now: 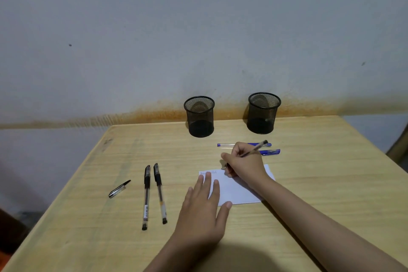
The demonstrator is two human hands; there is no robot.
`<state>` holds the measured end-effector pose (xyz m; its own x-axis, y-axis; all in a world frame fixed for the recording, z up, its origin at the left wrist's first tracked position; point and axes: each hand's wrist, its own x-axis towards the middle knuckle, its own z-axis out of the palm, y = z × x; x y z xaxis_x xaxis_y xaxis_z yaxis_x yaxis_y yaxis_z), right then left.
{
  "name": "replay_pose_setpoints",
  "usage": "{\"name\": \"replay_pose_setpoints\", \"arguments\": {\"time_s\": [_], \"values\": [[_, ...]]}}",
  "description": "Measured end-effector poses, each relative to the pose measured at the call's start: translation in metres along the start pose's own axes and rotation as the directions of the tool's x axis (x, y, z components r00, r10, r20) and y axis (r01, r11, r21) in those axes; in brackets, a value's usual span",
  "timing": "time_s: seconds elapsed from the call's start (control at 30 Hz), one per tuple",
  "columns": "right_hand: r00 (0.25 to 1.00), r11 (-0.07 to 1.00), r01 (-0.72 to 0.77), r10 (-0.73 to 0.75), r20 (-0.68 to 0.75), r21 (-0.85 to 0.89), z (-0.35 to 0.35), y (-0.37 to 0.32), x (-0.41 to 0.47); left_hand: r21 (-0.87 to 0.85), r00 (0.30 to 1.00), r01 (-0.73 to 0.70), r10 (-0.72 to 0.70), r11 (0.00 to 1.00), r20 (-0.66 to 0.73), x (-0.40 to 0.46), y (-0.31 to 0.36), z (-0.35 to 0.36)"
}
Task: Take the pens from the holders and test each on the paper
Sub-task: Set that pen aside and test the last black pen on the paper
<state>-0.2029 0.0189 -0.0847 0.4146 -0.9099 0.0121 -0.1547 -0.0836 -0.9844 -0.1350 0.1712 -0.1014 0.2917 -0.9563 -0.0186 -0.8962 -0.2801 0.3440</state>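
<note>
My right hand grips a black pen with its tip down on the white paper, where some scribbles show near the top left corner. My left hand lies flat, fingers straight, pressing the paper's left edge. Two black mesh holders stand at the back of the table, and I see no pens in them. Two capped black pens lie side by side left of the paper. Two blue pens lie behind my right hand, partly hidden by it.
A loose black pen cap lies to the left of the black pens. The wooden table ends at the wall behind the holders. Its left edge runs diagonally, and its right edge falls away past the right holder.
</note>
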Motion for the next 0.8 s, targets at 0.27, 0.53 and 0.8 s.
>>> {"name": "replay_pose_setpoints", "arguments": {"time_s": [0.27, 0.53, 0.8], "values": [[0.995, 0.995, 0.096, -0.096, 0.004, -0.026, 0.0031, 0.0002, -0.0017, -0.027, 0.999, 0.024, -0.025, 0.999, -0.025, 0.0042, 0.0008, 0.0014], [0.995, 0.991, 0.102, -0.101, 0.014, -0.085, 0.0054, 0.0031, 0.0001, -0.085, 0.996, 0.046, -0.052, 0.995, -0.077, 0.0024, 0.0000, 0.0018], [0.994, 0.986, 0.113, -0.112, 0.013, -0.119, 0.0049, 0.0039, -0.0003, -0.108, 0.995, 0.042, -0.052, 0.993, -0.091, 0.0026, -0.0003, 0.0021]]}}
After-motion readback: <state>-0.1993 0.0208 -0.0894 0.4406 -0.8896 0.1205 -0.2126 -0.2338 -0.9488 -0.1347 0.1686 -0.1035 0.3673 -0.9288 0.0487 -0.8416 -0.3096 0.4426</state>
